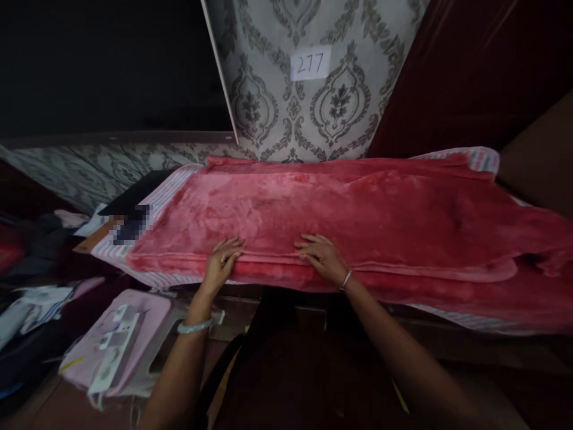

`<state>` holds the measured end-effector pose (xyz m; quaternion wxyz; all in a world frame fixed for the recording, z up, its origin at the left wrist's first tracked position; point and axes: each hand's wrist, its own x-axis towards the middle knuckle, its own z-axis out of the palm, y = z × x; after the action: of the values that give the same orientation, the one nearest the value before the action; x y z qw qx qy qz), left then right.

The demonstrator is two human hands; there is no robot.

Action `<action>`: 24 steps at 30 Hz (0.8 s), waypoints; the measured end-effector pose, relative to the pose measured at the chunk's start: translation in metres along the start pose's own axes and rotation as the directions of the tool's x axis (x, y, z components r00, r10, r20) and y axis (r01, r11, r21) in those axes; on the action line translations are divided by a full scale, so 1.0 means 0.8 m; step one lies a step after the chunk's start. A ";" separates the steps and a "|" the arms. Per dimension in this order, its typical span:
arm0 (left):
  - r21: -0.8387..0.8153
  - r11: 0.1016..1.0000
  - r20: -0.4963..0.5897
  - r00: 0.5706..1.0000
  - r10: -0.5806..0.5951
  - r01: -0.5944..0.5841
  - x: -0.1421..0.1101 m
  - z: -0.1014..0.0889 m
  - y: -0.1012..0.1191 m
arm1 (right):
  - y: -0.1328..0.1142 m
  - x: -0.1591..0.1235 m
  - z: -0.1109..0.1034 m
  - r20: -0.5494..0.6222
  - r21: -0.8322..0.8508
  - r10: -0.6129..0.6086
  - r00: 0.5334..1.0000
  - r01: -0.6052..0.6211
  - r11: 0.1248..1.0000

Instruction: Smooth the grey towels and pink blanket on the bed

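Observation:
A red fleece blanket (340, 215) lies folded lengthwise across a table, over a striped cloth (170, 188). My left hand (221, 260) rests flat on the blanket's near folded edge, fingers stretched out. My right hand (320, 257) lies flat on the same edge a little to the right, fingers spread. Neither hand grips anything. A pale bangle sits on my left wrist and a thin metal one on my right.
A patterned grey wall (290, 107) with a paper label "277" (311, 63) stands behind the table. A dark red curtain (470, 65) hangs at the right. Pink packaged items (116, 346) and piled clothes (31, 298) lie at the lower left.

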<state>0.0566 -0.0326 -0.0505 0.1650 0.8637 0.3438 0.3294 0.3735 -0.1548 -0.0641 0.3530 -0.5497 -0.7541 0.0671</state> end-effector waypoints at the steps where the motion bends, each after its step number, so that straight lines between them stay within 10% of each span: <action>1: -0.024 1.000 -0.019 1.000 -0.004 0.004 -0.003 -0.003 0.004 | -0.002 -0.001 0.000 -0.007 0.016 -0.021 1.000 0.022 1.000; 8: -0.080 0.973 -0.120 0.967 -0.224 0.215 0.017 -0.012 0.047 | -0.016 0.002 -0.017 -0.114 0.149 0.043 0.993 -0.026 0.988; 14: 0.259 0.965 0.095 0.995 0.017 -0.041 0.074 0.051 0.094 | -0.013 0.015 -0.051 -0.076 -0.253 0.175 0.982 -0.189 0.949; 19: 0.405 0.912 0.213 0.977 -0.025 -0.065 0.046 0.097 0.109 | -0.009 -0.017 -0.028 0.093 -0.470 0.251 0.964 -0.180 0.864; 24: 0.414 0.909 0.162 0.986 -0.028 -0.042 0.012 0.094 0.111 | -0.008 -0.031 -0.025 0.044 -0.446 0.209 0.977 -0.168 0.879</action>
<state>0.1563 -0.0933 -0.0558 0.0040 0.9044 0.3883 0.1769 0.3843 -0.1850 -0.0577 0.1768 -0.6825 -0.7077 -0.0460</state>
